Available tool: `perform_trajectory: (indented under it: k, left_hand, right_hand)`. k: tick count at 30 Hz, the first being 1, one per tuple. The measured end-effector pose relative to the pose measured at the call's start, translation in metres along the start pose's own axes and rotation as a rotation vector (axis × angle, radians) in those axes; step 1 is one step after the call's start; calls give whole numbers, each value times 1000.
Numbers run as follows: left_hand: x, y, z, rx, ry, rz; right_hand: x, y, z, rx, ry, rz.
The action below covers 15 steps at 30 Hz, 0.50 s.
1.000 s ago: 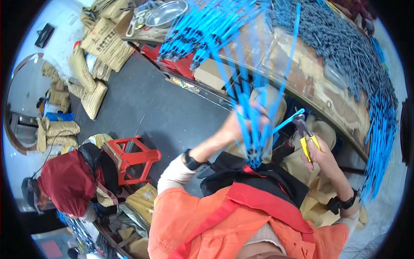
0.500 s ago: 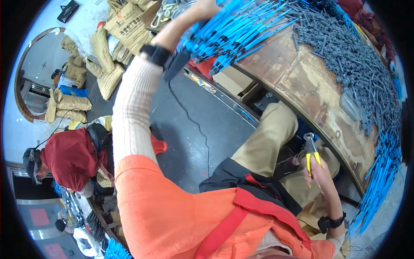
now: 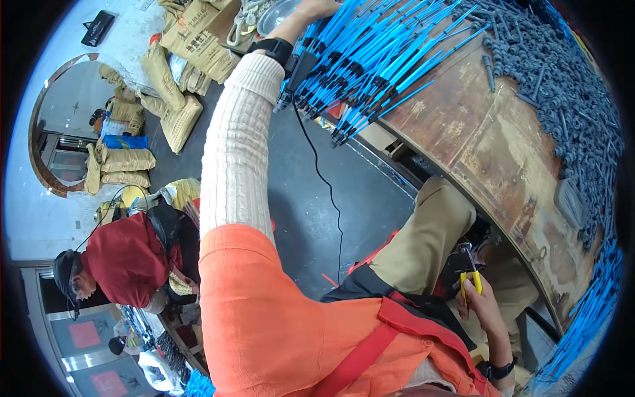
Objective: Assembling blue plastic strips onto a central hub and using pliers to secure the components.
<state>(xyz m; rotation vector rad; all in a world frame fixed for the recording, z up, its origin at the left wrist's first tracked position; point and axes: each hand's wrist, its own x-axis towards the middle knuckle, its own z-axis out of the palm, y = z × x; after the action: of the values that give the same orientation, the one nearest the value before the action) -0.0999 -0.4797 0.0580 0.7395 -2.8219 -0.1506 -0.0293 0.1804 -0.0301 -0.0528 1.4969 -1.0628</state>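
Observation:
My left arm in a cream sleeve stretches far up to the top of the view. My left hand rests on a big pile of blue rods with black tips lying on the worn brown workbench; what its fingers do is cut off by the frame edge. My right hand sits low by my knee, closed around yellow-handled pliers that point upward. A mass of grey screw-like parts covers the bench's far right side.
More blue rods hang along the bench's right edge. A black cable runs down over the dark floor. A person in a red top crouches at the left. Tan sacks are stacked at the upper left.
My left arm has reached further up and laid the blue rods on the bench pile. My right hand with the pliers has dropped down beside my knee.

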Motion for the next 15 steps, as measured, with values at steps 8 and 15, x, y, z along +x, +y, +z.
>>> perform_trajectory:
  k: [8,15]
  left_hand:
    - [-51,-23,-87,-371,708,28]
    - [-128,179,-154,-380,276,576]
  right_hand:
    - [0,1,15,-149,-142,-112]
    - [-39,12,13,10,-52,-450]
